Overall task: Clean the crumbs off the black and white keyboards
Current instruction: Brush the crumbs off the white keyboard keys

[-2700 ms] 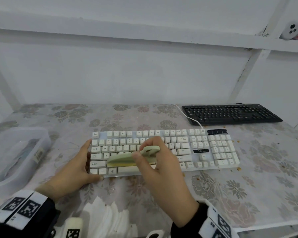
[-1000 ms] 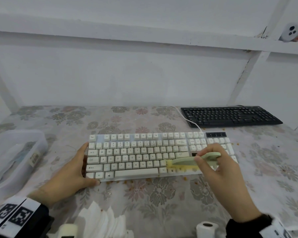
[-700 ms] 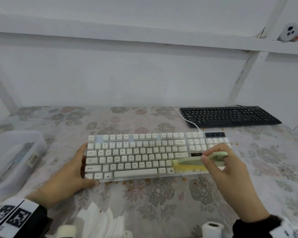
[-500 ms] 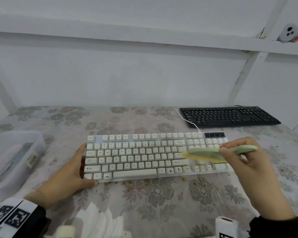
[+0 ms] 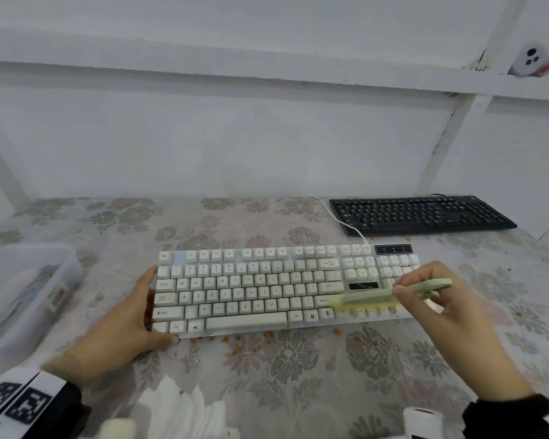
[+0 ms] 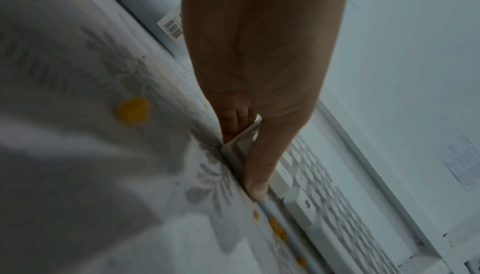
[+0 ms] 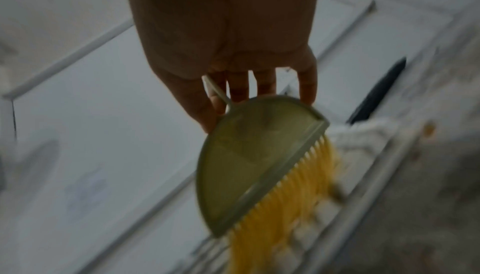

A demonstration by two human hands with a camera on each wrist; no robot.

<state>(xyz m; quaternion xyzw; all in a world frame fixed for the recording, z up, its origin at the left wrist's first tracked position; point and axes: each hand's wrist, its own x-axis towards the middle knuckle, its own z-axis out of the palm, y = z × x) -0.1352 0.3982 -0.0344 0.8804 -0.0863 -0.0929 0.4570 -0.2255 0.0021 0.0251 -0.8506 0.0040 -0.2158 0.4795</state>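
Head view: your left hand (image 5: 114,331) clasps the left end of the white keyboard (image 5: 251,289), thumb on its front corner; your right hand (image 5: 450,315) pinches the green brush (image 5: 390,294), yellow bristles on the lower-right keys. Black keyboard (image 5: 422,213) lies behind, right. Orange crumbs (image 5: 267,334) dot the floral cloth (image 5: 298,375).
Left wrist: thumb (image 6: 262,165) pressed along the keyboard's smooth plastic edge.
Right wrist: fingers (image 7: 307,85) curl round the brush's half-round back; picture blurred.
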